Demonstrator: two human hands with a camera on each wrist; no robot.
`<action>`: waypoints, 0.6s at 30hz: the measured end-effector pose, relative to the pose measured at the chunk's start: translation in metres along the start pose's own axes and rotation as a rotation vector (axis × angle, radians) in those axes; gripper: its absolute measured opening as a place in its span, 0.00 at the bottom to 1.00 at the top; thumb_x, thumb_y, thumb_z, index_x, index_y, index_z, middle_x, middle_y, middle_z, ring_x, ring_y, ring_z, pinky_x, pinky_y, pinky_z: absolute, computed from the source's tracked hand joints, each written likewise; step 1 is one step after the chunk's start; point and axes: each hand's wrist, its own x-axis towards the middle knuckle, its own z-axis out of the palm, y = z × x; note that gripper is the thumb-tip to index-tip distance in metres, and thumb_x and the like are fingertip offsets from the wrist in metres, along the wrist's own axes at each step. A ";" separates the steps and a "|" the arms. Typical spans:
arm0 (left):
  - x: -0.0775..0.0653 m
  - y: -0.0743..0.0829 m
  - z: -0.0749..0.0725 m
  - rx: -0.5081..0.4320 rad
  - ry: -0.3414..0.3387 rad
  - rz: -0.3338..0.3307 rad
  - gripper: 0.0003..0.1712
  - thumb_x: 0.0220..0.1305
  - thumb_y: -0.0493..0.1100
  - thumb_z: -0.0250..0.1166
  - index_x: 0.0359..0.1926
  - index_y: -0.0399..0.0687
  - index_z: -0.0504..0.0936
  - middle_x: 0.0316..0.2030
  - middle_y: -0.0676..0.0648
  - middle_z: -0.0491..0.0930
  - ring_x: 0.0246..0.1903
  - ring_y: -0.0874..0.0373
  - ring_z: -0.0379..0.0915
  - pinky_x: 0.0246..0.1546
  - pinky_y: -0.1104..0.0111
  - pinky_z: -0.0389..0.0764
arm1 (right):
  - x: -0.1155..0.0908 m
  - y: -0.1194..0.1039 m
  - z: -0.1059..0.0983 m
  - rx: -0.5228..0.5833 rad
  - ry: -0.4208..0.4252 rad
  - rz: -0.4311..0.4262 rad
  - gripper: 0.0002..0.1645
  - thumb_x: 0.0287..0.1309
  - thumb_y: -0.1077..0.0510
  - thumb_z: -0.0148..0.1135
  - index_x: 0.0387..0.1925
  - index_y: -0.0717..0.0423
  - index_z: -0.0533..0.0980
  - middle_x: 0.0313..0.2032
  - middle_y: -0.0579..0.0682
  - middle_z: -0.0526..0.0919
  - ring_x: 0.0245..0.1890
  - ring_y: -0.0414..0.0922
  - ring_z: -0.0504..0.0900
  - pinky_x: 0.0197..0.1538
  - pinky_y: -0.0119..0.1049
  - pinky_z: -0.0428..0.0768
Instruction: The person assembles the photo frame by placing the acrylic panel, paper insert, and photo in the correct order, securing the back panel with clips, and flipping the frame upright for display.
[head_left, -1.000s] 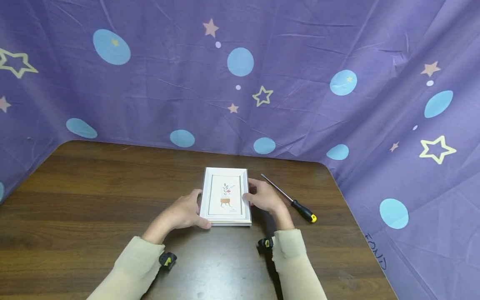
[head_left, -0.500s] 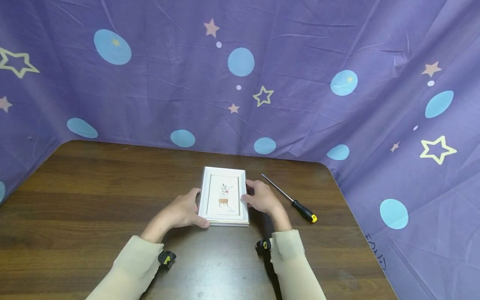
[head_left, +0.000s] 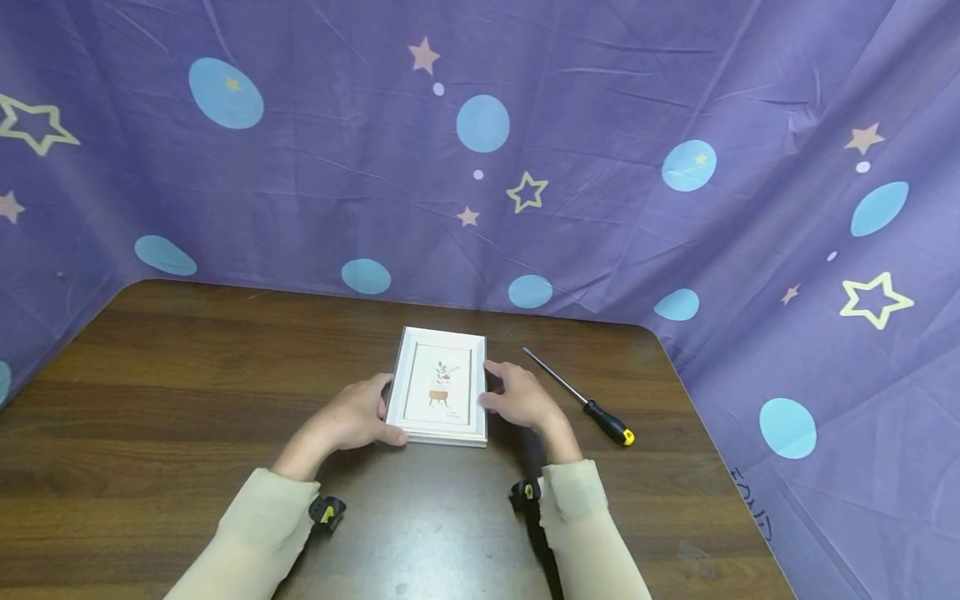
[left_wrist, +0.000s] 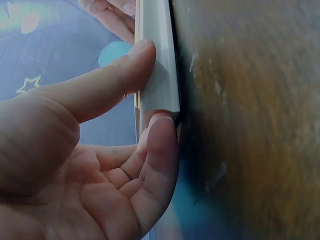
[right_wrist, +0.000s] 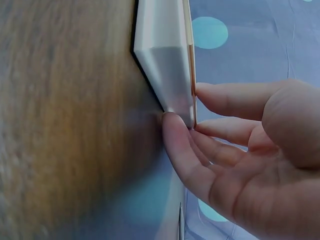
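A white picture frame [head_left: 437,387], showing a print of a plant in a brown pot, lies face up between the two hands. My left hand [head_left: 352,417] grips its near left corner, thumb along the near edge and fingers curled at the left side. At the right side my right hand [head_left: 522,398] pinches the edge, its thumb at the upper face. In the left wrist view the thumb presses the side of the frame [left_wrist: 160,75], fingertips tucked at its end. The right wrist view has fingertips under a corner of the frame [right_wrist: 170,70], close over the tabletop.
A screwdriver [head_left: 607,422] with a black and yellow handle lies right of the right hand, tip pointing away. The brown wooden table [head_left: 187,400] ends at a purple curtain [head_left: 322,192] behind and at the sides.
The picture frame has shifted left and slightly away, turning a little. My left hand has moved left with it; my right hand has followed by a smaller amount. The screwdriver stays put.
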 end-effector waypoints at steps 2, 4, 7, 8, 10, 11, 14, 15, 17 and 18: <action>0.000 -0.001 -0.002 0.001 0.003 -0.008 0.61 0.49 0.43 0.86 0.77 0.28 0.60 0.36 0.42 0.80 0.37 0.50 0.77 0.44 0.55 0.80 | -0.001 -0.001 0.001 -0.005 -0.005 -0.004 0.39 0.69 0.63 0.67 0.77 0.66 0.66 0.73 0.66 0.72 0.40 0.45 0.90 0.47 0.38 0.88; 0.000 -0.001 -0.003 0.010 0.005 -0.017 0.61 0.49 0.44 0.86 0.77 0.29 0.61 0.37 0.43 0.80 0.37 0.50 0.77 0.44 0.56 0.80 | -0.001 -0.002 0.002 -0.018 -0.008 -0.019 0.38 0.70 0.63 0.65 0.77 0.67 0.65 0.73 0.66 0.71 0.41 0.47 0.90 0.46 0.40 0.88; -0.001 -0.002 -0.004 0.021 0.004 -0.020 0.62 0.49 0.45 0.86 0.76 0.27 0.60 0.37 0.42 0.80 0.37 0.50 0.77 0.44 0.55 0.80 | -0.001 -0.004 0.004 -0.065 -0.008 -0.055 0.37 0.72 0.63 0.62 0.77 0.68 0.64 0.75 0.65 0.70 0.54 0.52 0.88 0.58 0.45 0.86; -0.001 -0.003 -0.004 0.025 0.006 -0.021 0.62 0.49 0.45 0.86 0.76 0.27 0.60 0.37 0.42 0.80 0.37 0.50 0.77 0.44 0.55 0.80 | -0.001 -0.004 0.005 -0.082 -0.009 -0.069 0.36 0.73 0.63 0.61 0.77 0.68 0.64 0.75 0.65 0.69 0.60 0.54 0.85 0.64 0.47 0.82; -0.001 -0.003 -0.005 0.034 0.007 -0.017 0.62 0.50 0.46 0.86 0.76 0.26 0.59 0.37 0.42 0.80 0.37 0.50 0.77 0.43 0.55 0.80 | -0.001 -0.006 0.006 -0.104 -0.010 -0.085 0.36 0.74 0.63 0.59 0.78 0.69 0.63 0.76 0.64 0.68 0.71 0.56 0.76 0.73 0.50 0.73; -0.001 -0.003 -0.005 0.036 0.007 -0.014 0.62 0.50 0.45 0.86 0.76 0.25 0.59 0.37 0.42 0.80 0.37 0.50 0.76 0.43 0.55 0.80 | -0.001 -0.007 0.007 -0.114 -0.007 -0.092 0.36 0.74 0.63 0.58 0.78 0.69 0.63 0.76 0.64 0.68 0.75 0.56 0.70 0.77 0.50 0.68; -0.001 -0.004 -0.006 0.036 0.009 -0.011 0.61 0.51 0.45 0.85 0.76 0.25 0.59 0.36 0.42 0.79 0.36 0.50 0.76 0.42 0.56 0.80 | -0.001 -0.009 0.008 -0.116 -0.007 -0.101 0.36 0.74 0.63 0.57 0.78 0.70 0.62 0.77 0.64 0.66 0.78 0.57 0.64 0.80 0.51 0.63; -0.001 -0.004 -0.006 0.035 0.008 -0.011 0.61 0.51 0.45 0.85 0.76 0.26 0.59 0.36 0.42 0.79 0.36 0.50 0.76 0.41 0.56 0.80 | -0.001 -0.009 0.008 -0.112 -0.006 -0.100 0.36 0.74 0.63 0.57 0.78 0.70 0.61 0.77 0.65 0.66 0.79 0.57 0.64 0.80 0.51 0.63; -0.002 -0.004 -0.007 0.025 0.002 -0.012 0.61 0.51 0.45 0.85 0.76 0.26 0.59 0.37 0.42 0.80 0.36 0.50 0.76 0.41 0.57 0.79 | -0.001 -0.009 0.008 -0.113 -0.011 -0.093 0.36 0.75 0.63 0.56 0.78 0.70 0.61 0.77 0.64 0.66 0.79 0.57 0.63 0.80 0.51 0.62; -0.002 -0.005 -0.008 0.017 -0.004 -0.015 0.61 0.51 0.46 0.85 0.76 0.26 0.59 0.37 0.42 0.80 0.36 0.50 0.76 0.40 0.58 0.79 | -0.001 -0.009 0.008 -0.108 -0.015 -0.085 0.36 0.75 0.62 0.56 0.79 0.69 0.61 0.77 0.65 0.65 0.79 0.57 0.63 0.80 0.51 0.62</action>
